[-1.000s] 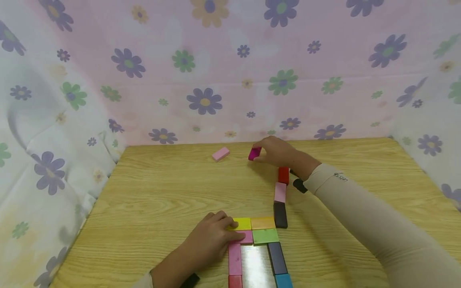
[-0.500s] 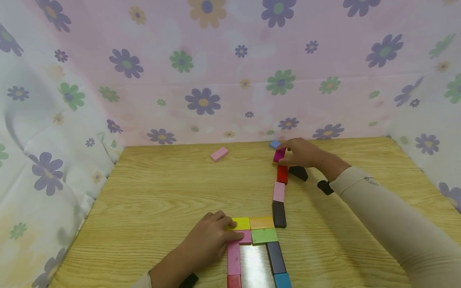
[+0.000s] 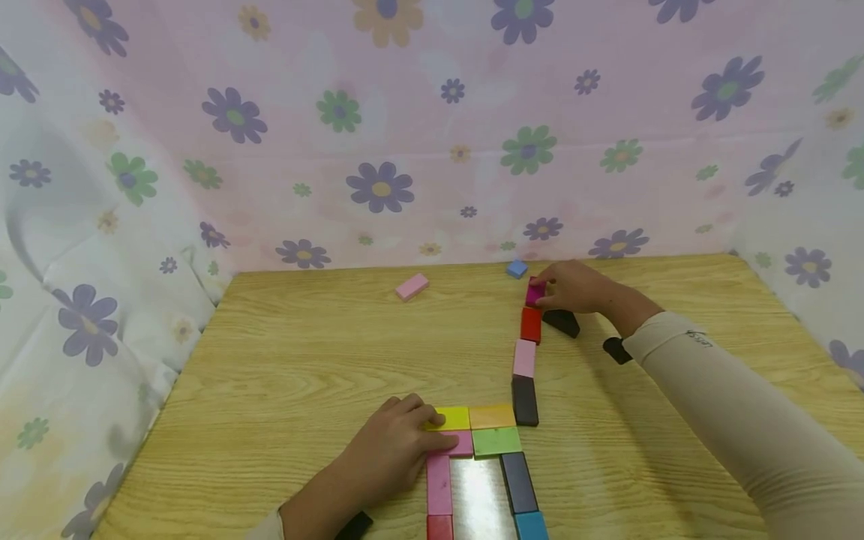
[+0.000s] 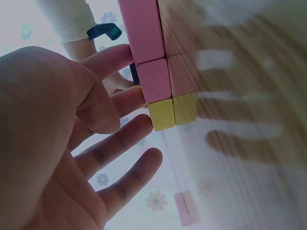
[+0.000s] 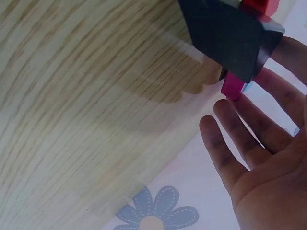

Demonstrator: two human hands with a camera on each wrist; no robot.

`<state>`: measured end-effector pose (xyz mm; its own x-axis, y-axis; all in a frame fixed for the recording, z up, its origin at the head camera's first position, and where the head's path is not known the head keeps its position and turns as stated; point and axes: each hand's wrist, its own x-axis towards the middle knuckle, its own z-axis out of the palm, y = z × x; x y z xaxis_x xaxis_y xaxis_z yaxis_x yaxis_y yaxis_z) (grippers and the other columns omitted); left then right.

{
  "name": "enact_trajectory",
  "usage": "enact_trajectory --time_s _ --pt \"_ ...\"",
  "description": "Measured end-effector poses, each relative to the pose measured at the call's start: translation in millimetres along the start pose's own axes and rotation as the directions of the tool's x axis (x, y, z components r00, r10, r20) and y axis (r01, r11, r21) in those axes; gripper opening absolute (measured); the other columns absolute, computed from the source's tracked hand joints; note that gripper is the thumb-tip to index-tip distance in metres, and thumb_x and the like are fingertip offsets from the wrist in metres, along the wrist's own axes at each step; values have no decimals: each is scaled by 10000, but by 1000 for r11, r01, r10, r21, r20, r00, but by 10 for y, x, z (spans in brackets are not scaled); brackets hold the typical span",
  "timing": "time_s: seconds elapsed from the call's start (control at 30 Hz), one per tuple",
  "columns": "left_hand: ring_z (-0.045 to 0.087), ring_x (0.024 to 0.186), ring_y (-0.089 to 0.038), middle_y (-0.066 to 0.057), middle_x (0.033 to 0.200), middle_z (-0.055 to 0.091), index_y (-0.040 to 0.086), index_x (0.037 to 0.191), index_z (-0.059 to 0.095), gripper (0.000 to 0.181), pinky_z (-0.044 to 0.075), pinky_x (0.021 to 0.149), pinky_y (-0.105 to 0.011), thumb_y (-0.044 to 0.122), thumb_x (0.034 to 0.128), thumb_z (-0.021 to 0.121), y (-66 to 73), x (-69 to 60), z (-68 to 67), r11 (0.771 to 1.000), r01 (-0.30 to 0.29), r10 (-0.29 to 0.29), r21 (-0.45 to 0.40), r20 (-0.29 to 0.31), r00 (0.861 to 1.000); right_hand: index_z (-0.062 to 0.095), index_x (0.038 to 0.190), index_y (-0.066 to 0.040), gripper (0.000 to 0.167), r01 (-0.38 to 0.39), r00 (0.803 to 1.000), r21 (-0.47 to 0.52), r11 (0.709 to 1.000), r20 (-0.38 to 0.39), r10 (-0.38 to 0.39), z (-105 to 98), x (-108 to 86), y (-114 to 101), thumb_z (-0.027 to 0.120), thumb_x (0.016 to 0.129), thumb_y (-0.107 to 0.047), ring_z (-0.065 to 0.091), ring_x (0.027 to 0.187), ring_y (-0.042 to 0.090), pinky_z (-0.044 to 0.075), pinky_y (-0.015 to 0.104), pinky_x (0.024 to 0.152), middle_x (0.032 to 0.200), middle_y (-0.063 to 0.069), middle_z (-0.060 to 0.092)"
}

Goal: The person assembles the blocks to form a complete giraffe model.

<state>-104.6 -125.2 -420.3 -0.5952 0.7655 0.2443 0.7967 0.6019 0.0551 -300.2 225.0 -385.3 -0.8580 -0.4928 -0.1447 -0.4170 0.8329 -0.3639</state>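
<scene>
At the far end of a curving row of blocks, my right hand [image 3: 577,287] pinches a magenta block [image 3: 535,294] between thumb and fingers. Directly before it lies a red block [image 3: 531,325], then a light pink block [image 3: 524,358] and a black block [image 3: 525,401]. My left hand [image 3: 394,446] rests its fingertips on a yellow block [image 3: 457,418] and a pink block [image 3: 463,443] near the front. Its fingers are mostly straight in the left wrist view, touching the sides of the blocks. In the right wrist view, a dark block [image 5: 230,38] partly covers the magenta block [image 5: 233,87].
Orange [image 3: 491,416] and green [image 3: 496,442] blocks adjoin the yellow and pink ones. Two columns of blocks run toward me below them. A pale pink block [image 3: 412,286] and a blue block [image 3: 517,269] lie near the back. Flowered cloth [image 3: 432,180] borders the wooden table [image 3: 304,352].
My right hand has carried the magenta block rightward to the far end of the red block, uncovering the blue block and the dark block. My left hand has stayed in place.
</scene>
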Motion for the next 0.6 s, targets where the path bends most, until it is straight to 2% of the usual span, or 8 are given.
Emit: enact_trajectory --time_s 0.2,0.43,0.6 --pt "601 1011 -134 57 1066 705 355 1089 773 298 502 844 -312 140 899 689 -4 5 -4 1000 2 -2 6 5 1000 657 1278 28 391 5 1000 33 999 -3 -5 -4 -20 26 679 938 -164 553 732 155 488 320 685 1223 221 674" --pt "603 1019 -140 50 1072 705 354 1104 769 300 508 854 -318 142 911 679 -3 5 -20 1000 9 -9 3 25 1000 669 1262 23 373 38 999 2 999 -12 -38 24 4 48 677 933 -152 447 577 130 406 300 588 1108 173 707" --pt "601 1019 -136 53 1076 705 355 1108 768 300 505 851 -314 146 913 678 0 9 -20 1000 5 -6 7 30 1000 680 1247 19 374 25 1000 2 1000 -17 -25 31 -10 40 694 926 -172 539 710 149 486 330 680 1158 183 705"
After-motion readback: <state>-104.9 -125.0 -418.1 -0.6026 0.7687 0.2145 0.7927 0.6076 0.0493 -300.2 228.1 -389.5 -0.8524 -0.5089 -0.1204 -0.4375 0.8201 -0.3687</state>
